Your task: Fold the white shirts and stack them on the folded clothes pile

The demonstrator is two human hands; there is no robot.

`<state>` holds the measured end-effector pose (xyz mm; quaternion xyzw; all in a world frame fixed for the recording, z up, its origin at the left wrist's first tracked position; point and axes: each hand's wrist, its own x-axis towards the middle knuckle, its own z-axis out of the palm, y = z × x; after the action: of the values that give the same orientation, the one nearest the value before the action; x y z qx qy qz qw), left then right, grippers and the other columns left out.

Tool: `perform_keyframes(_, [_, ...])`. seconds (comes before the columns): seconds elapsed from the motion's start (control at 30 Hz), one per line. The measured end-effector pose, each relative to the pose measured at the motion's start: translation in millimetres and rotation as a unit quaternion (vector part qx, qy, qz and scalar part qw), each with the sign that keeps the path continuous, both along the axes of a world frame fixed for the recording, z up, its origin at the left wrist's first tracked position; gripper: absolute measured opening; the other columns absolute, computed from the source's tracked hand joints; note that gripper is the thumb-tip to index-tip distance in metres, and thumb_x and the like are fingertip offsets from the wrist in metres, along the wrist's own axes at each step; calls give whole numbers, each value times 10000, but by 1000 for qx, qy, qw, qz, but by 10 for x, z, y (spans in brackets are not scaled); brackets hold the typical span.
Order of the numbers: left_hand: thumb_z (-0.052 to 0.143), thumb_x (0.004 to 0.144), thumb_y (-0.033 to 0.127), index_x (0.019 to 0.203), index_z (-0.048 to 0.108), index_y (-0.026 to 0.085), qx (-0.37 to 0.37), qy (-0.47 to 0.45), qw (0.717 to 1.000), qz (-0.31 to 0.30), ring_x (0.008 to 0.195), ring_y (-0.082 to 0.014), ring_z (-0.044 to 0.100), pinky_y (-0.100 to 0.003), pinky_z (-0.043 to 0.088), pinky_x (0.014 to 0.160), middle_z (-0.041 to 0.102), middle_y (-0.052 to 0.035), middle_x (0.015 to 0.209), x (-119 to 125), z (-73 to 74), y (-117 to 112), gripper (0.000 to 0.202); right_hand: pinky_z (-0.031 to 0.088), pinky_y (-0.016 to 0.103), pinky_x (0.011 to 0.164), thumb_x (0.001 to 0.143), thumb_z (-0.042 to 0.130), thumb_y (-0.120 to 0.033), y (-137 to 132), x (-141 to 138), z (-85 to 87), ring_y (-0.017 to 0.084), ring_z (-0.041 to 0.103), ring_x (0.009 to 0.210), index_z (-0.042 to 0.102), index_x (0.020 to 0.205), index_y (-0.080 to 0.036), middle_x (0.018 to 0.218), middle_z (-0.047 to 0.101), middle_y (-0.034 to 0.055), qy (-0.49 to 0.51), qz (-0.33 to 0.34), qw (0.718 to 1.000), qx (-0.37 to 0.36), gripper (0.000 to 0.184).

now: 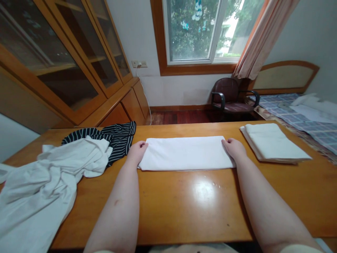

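A white cloth [185,154], folded into a long flat rectangle, lies across the middle of the wooden table [168,211]. My left hand [137,151] grips its left end, thumb on top near the far corner. At the opposite end, my right hand [234,148] pinches the right edge the same way. The undersides of both hands' fingers are hidden by the cloth. To the right of my right hand rests a stack of folded white cloth [273,140]. Left of my left hand lies a crumpled white cloth [52,172], partly over a black-and-white striped garment [121,138].
A glass-fronted wooden cabinet [105,93] stands along the left wall. Beyond the table are a maroon armchair [229,93] and, at right, a bed [310,119] with a checked cover. A window [192,35] with a pink curtain [265,35] is in the far wall.
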<state>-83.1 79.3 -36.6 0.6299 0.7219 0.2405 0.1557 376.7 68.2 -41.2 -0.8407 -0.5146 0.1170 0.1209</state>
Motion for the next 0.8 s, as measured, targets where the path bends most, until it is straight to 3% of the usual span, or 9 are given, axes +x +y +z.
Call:
perform_keyframes(0.3, [448,835,420,989,671,229,-5,56,998,31,906,-250,613,-304,442,723,695,-70,998,21,-42,38,332,365,284,609,832,402,-542,27,-7,-27,221,591,753,668,831,-184,810,666,99,-2,-6,1000,-1,446])
perform_keyframes(0.8, [507,802,407,894,652,230,-36,59,996,62,811,-217,623,-285,425,632,700,-37,889,46,-45,58,247,394,301,635,836,419,-534,20,-20,-31,243,611,789,656,866,-181,826,672,114,-19,-6,1000,-2,427])
